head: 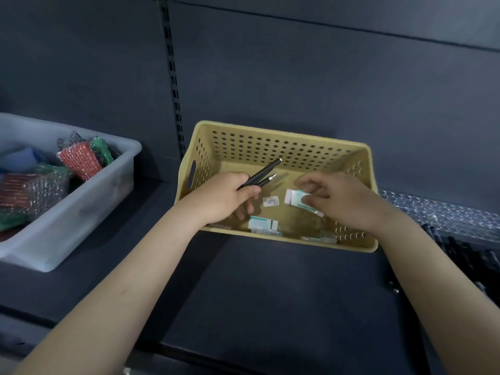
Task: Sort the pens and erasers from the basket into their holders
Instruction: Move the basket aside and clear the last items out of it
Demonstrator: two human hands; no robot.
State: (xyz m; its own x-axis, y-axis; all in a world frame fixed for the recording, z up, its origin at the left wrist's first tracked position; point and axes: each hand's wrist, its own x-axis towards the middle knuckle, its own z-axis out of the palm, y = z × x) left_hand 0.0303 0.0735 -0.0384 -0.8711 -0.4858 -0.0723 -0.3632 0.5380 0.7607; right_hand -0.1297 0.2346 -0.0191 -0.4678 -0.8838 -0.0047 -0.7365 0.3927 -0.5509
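A yellow perforated basket (270, 143) stands on a dark shelf. Inside it, my left hand (228, 197) grips two black pens (263, 173) that point up and to the right. My right hand (338, 197) reaches into the basket and pinches a white eraser in a teal sleeve (296, 197). Another teal-sleeved eraser (262, 223) lies on the basket floor near the front wall. More erasers (322, 237) lie along the front edge, partly hidden by the wall. A small white barcode label (270, 201) lies between my hands.
A grey plastic tub (81, 212) on the left holds bubble-wrapped red and green packs (79, 161). At the right edge lie several black pens (465, 255) beside bubble wrap (443, 209). The slotted shelf upright (173, 85) rises behind the basket.
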